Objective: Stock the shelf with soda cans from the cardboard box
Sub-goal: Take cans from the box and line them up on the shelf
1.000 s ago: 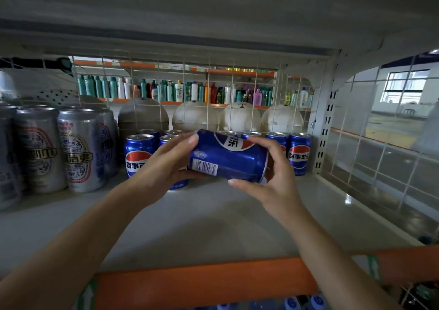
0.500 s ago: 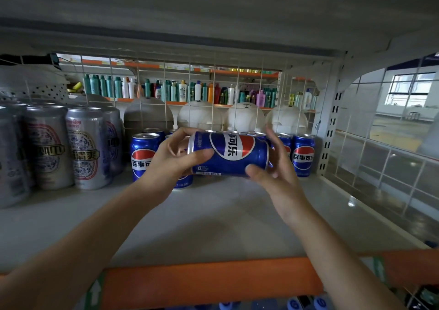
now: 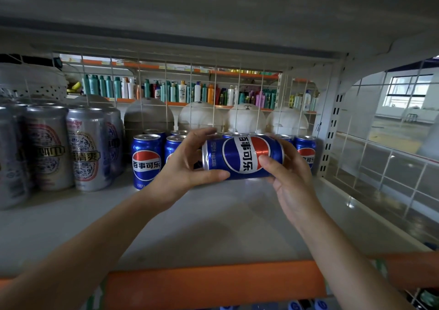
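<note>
My left hand point(image 3: 187, 167) and right hand point(image 3: 291, 181) both grip one Pepsi can point(image 3: 242, 157), held sideways above the shelf point(image 3: 213, 226). At least six upright Pepsi cans point(image 3: 146, 160) stand behind it, and at least four silver beer cans point(image 3: 85, 148) to the left.

Deep blue is shown on the soda can point(image 3: 242, 157), broken by a round red-and-blue emblem split by a white band with black characters. The same blue and emblem are repeated on the row of cans point(image 3: 146, 160). Silver is seen on the tall cans point(image 3: 84, 148), each marked with an ornate blue-and-white oval ringed in red. The shelf point(image 3: 213, 214) is finished pale grey, its front strip point(image 3: 213, 283) orange, the wire grid point(image 3: 215, 84) white.
</note>
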